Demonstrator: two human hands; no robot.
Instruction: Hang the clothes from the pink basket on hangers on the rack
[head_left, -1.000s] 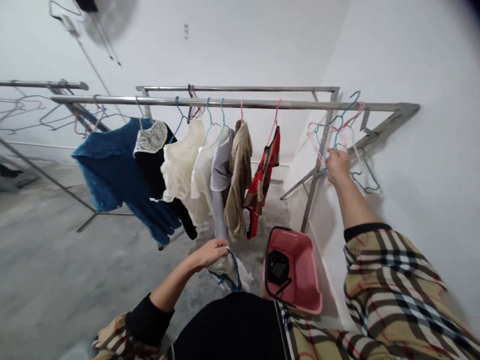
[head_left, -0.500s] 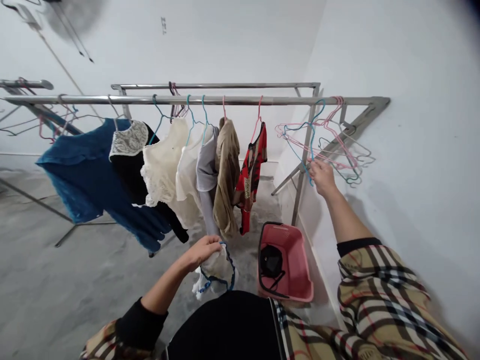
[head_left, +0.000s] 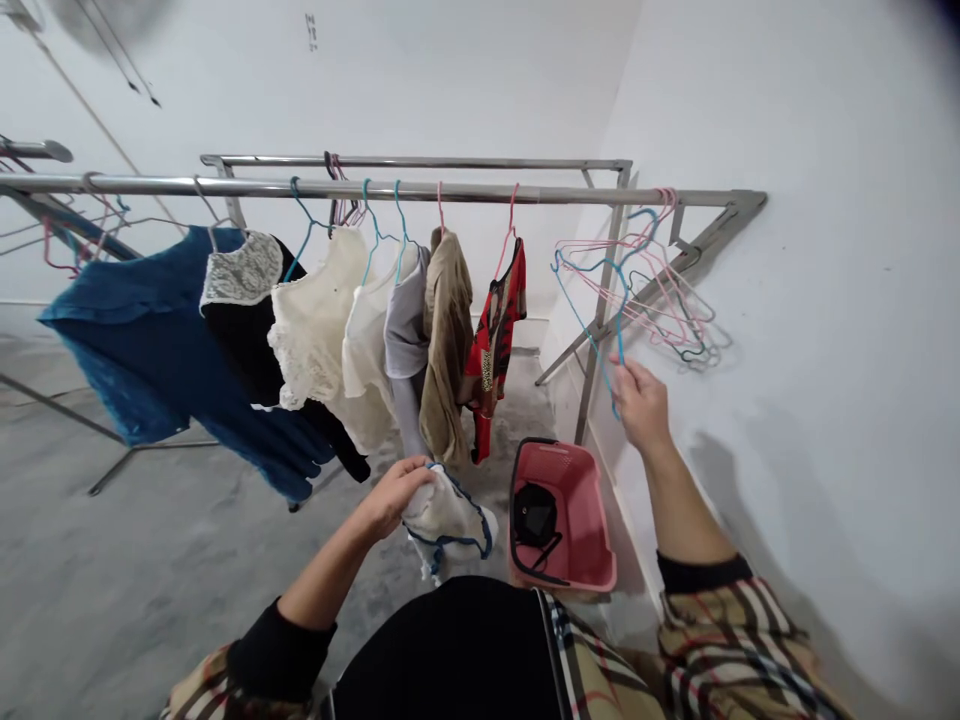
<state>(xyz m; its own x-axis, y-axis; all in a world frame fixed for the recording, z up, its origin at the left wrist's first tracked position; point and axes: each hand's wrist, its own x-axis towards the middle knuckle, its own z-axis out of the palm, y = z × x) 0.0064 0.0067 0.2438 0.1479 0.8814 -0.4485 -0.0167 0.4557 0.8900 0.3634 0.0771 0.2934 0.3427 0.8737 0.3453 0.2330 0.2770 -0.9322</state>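
Observation:
My left hand (head_left: pixel 394 497) pinches a white garment with blue trim (head_left: pixel 454 515), which hangs loosely in front of my waist. Up at the right, my right hand (head_left: pixel 643 400) is closed on the lower corner of a blue wire hanger (head_left: pixel 621 300). The hanger is tilted, and its hook is close to the metal rail (head_left: pixel 555 195); I cannot tell whether they touch. Behind it, several pink and green hangers (head_left: pixel 671 310) hang at the rail's right end.
Along the rail hang a red patterned top (head_left: pixel 495 340), a brown garment (head_left: pixel 448 350), pale tops (head_left: pixel 322 320) and a blue garment (head_left: pixel 150 320). Below, a pink basket (head_left: pixel 589 520) holding a black object (head_left: pixel 535 515) stands on the floor beside the white wall (head_left: pixel 825 250).
My right hand has pulled the blue hanger down and towards me, away from the other hangers. My left hand has raised the white garment slightly, spreading it to the right.

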